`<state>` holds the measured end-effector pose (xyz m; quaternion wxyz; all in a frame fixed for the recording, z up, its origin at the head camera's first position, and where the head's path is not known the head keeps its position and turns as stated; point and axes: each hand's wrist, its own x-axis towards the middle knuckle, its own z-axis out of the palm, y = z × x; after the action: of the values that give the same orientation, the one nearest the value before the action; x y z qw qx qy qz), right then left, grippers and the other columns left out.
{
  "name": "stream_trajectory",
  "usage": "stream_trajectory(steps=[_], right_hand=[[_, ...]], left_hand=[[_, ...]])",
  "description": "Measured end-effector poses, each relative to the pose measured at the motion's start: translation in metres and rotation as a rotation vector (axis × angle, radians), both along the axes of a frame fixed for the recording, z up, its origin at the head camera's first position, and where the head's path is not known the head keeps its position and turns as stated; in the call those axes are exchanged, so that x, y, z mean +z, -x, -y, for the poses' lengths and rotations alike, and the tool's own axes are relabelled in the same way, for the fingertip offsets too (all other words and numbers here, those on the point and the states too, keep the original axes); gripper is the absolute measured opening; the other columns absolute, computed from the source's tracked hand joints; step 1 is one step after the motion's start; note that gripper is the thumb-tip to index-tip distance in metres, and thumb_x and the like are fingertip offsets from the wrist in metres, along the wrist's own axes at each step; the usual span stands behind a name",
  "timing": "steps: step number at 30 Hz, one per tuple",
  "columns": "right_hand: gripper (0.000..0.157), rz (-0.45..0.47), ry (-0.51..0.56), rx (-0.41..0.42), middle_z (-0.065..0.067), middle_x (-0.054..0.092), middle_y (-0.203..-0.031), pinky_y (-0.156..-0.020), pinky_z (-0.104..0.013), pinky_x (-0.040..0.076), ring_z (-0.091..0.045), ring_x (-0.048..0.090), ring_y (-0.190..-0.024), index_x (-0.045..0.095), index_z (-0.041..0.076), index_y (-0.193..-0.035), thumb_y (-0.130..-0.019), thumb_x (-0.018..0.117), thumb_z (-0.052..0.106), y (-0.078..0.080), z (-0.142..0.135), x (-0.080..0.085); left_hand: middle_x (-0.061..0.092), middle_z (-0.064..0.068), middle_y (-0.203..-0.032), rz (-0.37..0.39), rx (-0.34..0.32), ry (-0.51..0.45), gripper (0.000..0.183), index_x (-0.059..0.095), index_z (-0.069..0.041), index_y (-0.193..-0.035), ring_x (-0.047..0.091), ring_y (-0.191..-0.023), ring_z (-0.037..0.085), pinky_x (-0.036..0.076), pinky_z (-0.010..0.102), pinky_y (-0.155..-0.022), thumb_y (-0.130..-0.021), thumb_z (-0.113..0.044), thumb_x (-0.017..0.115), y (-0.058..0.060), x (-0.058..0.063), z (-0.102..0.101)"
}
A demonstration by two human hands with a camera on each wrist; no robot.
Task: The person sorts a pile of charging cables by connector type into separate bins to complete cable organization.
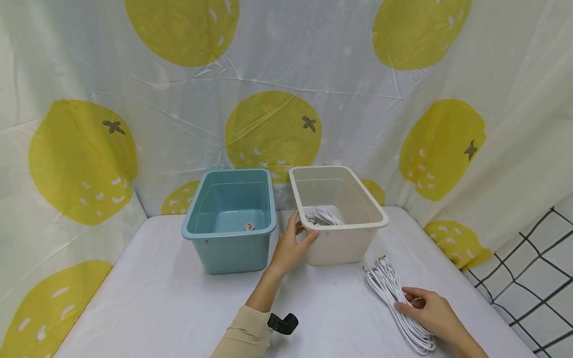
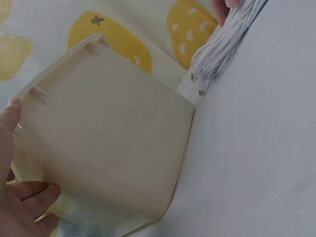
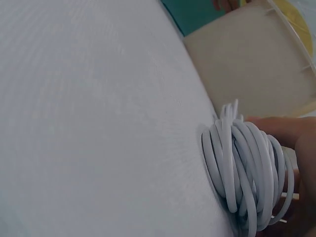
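Note:
At the front left corner of a cream plastic bin [image 1: 342,244], my left hand [image 1: 288,251] holds the rim, thumb on the front and fingers against the left side. The left wrist view shows that bin's outer wall [image 2: 113,128] beside the thumb and fingers. A long coiled bundle of white cable [image 1: 388,284] lies on the table to the right. My right hand [image 1: 431,312] grips it from its right side, thumb across the top. Metal plug ends show at the bundle's far end. In the right wrist view the cable loops [image 3: 244,168] partly hide the fingers.
Left of the cream bin stands a teal bin [image 1: 235,254] with a small pinkish item [image 1: 249,226] inside. Another white cable bundle [image 1: 324,216] lies in the cream bin. A lemon-print curtain [image 1: 349,124] hangs behind; a black wire grid [image 1: 539,257] stands at right.

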<state>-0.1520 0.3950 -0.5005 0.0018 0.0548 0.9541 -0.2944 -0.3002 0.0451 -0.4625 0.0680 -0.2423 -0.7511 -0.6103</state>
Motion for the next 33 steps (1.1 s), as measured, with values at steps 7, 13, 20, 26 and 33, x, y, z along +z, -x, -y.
stream_trajectory(steps=[7, 13, 20, 26, 33], right_hand=[[0.071, 0.029, 0.008, 0.008, -0.005, 0.07, -0.109, -0.078, -0.046, 0.057, -0.02, 0.066, -0.092, 0.064, -0.01, -0.132, -0.089, 0.082, 0.043, 0.001, 0.004, 0.0], [0.064, 0.023, 0.069, -0.038, -0.01, 0.071, -0.11, -0.084, -0.05, 0.056, -0.028, 0.067, -0.098, 0.063, -0.012, -0.131, -0.091, 0.081, 0.035, 0.005, 0.002, -0.001], [0.061, 0.027, 0.173, -0.158, -0.021, 0.069, -0.117, -0.088, -0.055, 0.052, -0.037, 0.064, -0.106, 0.064, -0.01, -0.132, -0.088, 0.082, 0.028, 0.006, -0.001, 0.001], [0.06, 0.016, 0.198, -0.164, -0.027, 0.064, -0.126, -0.082, -0.046, 0.054, -0.035, 0.061, -0.107, 0.063, -0.009, -0.134, -0.091, 0.08, 0.029, 0.005, -0.004, 0.008], [0.062, 0.019, 0.228, -0.154, -0.028, 0.061, -0.133, -0.084, -0.044, 0.055, -0.038, 0.06, -0.113, 0.063, -0.006, -0.137, -0.091, 0.081, 0.031, 0.002, -0.008, 0.019]], left_hand=[[0.04, 0.015, -0.161, 0.015, -0.002, -0.002, 0.086, 0.02, -0.013, -0.165, 0.051, -0.137, 0.035, 0.048, 0.057, -0.103, -0.1, -0.038, 0.071, -0.001, -0.001, 0.001], [0.036, 0.013, -0.163, 0.015, -0.009, -0.015, 0.085, 0.019, -0.013, -0.165, 0.05, -0.138, 0.034, 0.048, 0.056, -0.103, -0.101, -0.039, 0.069, -0.002, 0.001, 0.001], [0.038, 0.012, -0.162, 0.009, -0.009, -0.009, 0.085, 0.02, -0.015, -0.165, 0.051, -0.138, 0.033, 0.048, 0.055, -0.104, -0.101, -0.039, 0.07, 0.0, 0.001, 0.0], [0.04, 0.016, -0.16, 0.006, -0.017, -0.011, 0.085, 0.019, -0.014, -0.165, 0.05, -0.138, 0.035, 0.048, 0.057, -0.102, -0.101, -0.039, 0.07, 0.0, 0.001, 0.0], [0.04, 0.016, -0.161, 0.014, -0.006, 0.004, 0.085, 0.02, -0.013, -0.165, 0.051, -0.137, 0.034, 0.05, 0.053, -0.101, -0.101, -0.04, 0.069, 0.0, 0.001, 0.001]])
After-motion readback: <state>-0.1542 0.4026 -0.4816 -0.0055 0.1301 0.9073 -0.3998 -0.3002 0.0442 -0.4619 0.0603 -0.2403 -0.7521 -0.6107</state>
